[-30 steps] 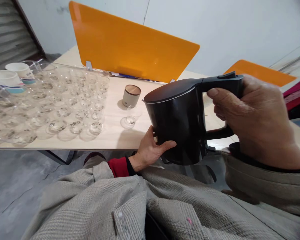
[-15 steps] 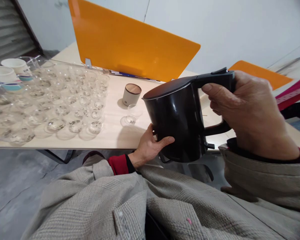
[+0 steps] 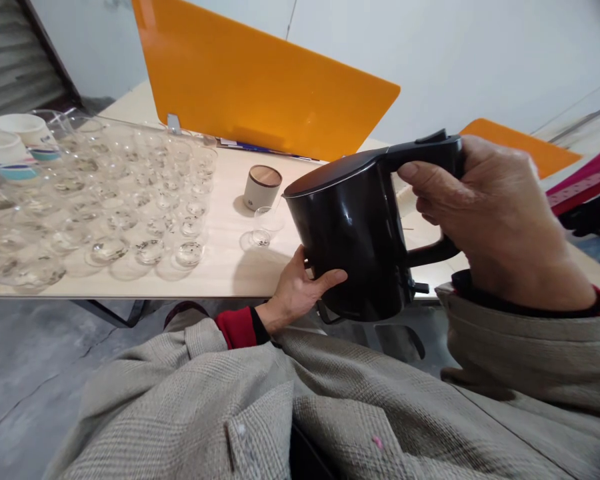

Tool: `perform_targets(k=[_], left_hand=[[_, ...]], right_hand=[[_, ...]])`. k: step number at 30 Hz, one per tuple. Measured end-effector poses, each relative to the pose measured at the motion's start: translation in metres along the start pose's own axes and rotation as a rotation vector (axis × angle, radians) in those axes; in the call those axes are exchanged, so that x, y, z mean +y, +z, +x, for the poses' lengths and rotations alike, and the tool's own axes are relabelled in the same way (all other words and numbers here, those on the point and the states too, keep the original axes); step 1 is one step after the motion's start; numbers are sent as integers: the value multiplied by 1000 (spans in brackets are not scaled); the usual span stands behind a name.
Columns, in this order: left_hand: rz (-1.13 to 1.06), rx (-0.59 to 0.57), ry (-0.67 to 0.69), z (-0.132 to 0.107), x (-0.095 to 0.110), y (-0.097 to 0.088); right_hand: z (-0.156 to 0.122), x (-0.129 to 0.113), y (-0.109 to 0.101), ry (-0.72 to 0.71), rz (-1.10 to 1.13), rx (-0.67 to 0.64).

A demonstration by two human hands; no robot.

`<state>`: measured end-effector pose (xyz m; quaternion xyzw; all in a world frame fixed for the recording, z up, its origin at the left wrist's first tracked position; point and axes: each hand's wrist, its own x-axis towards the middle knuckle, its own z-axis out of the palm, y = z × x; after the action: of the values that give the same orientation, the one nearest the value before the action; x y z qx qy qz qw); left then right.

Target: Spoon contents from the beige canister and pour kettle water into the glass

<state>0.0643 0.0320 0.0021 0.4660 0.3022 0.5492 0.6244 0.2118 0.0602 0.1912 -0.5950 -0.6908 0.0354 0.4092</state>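
Observation:
A black electric kettle [image 3: 353,233] hangs over the table's front edge, leaning slightly left, its lid shut and its spout at the left. My right hand [image 3: 495,207] is wrapped round its handle, thumb near the top. At the kettle's lower left side is my left hand [image 3: 300,290], its thumb laid across the black body; the other fingers are mostly hidden behind it. Left of the spout and below it, a small clear plastic cup [image 3: 261,237] with dark bits at its bottom stands on the table. Behind that cup sits a pale round canister [image 3: 263,187] with a wood-look top.
Many clear cups [image 3: 145,200] with dark bits inside crowd the left of the pale table [image 3: 225,267]. Two white paper cups [image 3: 25,133] stand at the far left. An orange divider panel [image 3: 270,87] rises along the back, with another orange panel [image 3: 520,143] at the right.
Almost nothing differs. The kettle and my right hand have shifted very slightly left and up in view; both hands keep their hold.

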Motion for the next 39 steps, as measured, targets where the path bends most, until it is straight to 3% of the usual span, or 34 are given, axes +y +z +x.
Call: perform_targets(k=[21, 26, 30, 36, 39], left_hand=[[-45, -10, 9, 1, -4, 2], [11, -4, 18, 3, -4, 1], [163, 17, 70, 6, -4, -3], [319, 107, 191, 3, -12, -17], [444, 123, 228, -7, -15, -32]], right_hand=[[-6, -1, -2, 31, -32, 44], [-18, 19, -9, -51, 31, 143], [-27, 36, -6, -75, 208, 242], [-25, 69, 20, -78, 438, 395], [-16, 90, 40, -54, 413, 407]])
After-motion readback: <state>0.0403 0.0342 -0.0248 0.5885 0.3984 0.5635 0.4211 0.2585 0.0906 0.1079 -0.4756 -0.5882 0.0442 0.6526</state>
